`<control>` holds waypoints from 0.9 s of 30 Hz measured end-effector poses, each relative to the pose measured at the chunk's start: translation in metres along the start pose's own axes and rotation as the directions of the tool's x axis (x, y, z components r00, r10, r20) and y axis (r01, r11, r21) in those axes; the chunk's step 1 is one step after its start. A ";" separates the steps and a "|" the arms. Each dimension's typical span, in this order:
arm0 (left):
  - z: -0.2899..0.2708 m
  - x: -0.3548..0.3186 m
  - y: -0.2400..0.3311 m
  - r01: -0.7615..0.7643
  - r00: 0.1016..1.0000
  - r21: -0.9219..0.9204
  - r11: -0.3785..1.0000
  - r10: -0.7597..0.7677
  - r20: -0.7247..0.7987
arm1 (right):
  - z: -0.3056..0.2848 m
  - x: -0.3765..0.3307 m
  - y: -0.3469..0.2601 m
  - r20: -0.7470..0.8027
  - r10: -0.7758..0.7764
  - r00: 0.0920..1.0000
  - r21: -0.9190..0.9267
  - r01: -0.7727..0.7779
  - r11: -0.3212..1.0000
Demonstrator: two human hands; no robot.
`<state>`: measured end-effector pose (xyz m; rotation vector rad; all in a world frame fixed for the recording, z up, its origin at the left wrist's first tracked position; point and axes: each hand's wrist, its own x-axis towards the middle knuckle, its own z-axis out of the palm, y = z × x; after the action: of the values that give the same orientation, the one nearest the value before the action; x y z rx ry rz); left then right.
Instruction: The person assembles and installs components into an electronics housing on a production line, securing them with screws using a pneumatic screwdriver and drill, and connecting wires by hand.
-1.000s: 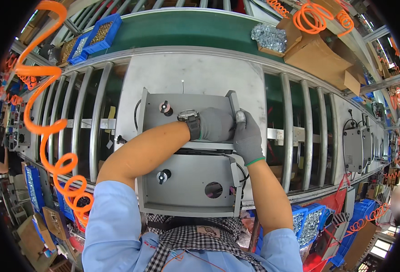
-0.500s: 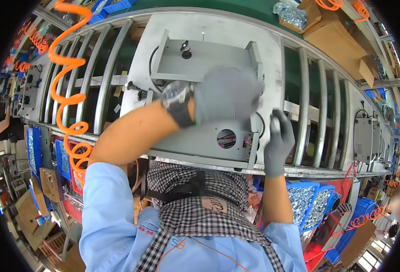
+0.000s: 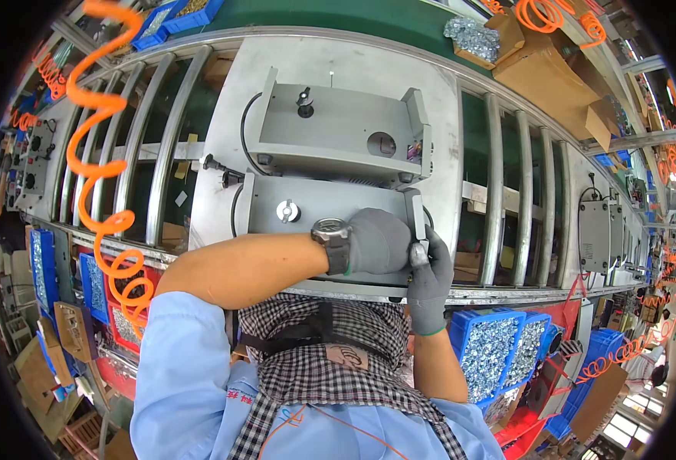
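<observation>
The near grey housing [image 3: 319, 205], an open metal shell with a black knob [image 3: 287, 211] on its panel, lies on a pale board [image 3: 292, 50] at the edge closest to the person. The gloved left hand [image 3: 380, 241] rests over the housing's right part, its fingers curled downward and their tips out of sight; whether they grip anything cannot be told. The gloved right hand [image 3: 428, 287] is at the housing's right end wall, thumb raised against it and fingers bent alongside; whether a small part sits between them cannot be told. Just beyond lies the far grey housing [image 3: 334, 123], of the same kind, with black plugs [image 3: 223, 170] to its left. Metal rollers [image 3: 526, 192] flank the board. An orange coiled hose [image 3: 100, 100] hangs at the left; a blue bin [image 3: 459, 328] of small metal parts stands near the right forearm.
</observation>
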<state>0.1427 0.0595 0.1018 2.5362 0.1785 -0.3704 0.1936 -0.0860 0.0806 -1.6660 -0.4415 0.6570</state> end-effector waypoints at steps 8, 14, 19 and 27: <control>0.031 0.009 -0.040 -0.123 0.992 -0.364 0.923 0.122 -0.026 | 0.010 0.014 0.037 -0.055 -0.211 0.976 -0.433 0.167 0.886; 0.012 0.003 -0.031 0.226 0.966 -0.705 0.672 -0.064 0.249 | -0.050 -0.024 -0.009 -0.232 -0.392 0.890 -0.396 0.282 0.874; -0.004 0.000 -0.015 -0.426 0.904 0.064 0.902 0.423 0.054 | -0.300 -0.055 0.013 -0.649 -0.268 0.712 -0.752 -0.547 0.367; -0.010 0.005 -0.014 -0.373 0.927 0.012 0.928 0.372 0.050 | -0.453 -0.115 0.047 -0.842 -0.235 0.486 -0.510 -0.858 0.053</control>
<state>0.1469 0.0768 0.1008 2.5064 -0.3251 -0.2792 0.3922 -0.5110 0.1050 -3.2748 0.5399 -0.3490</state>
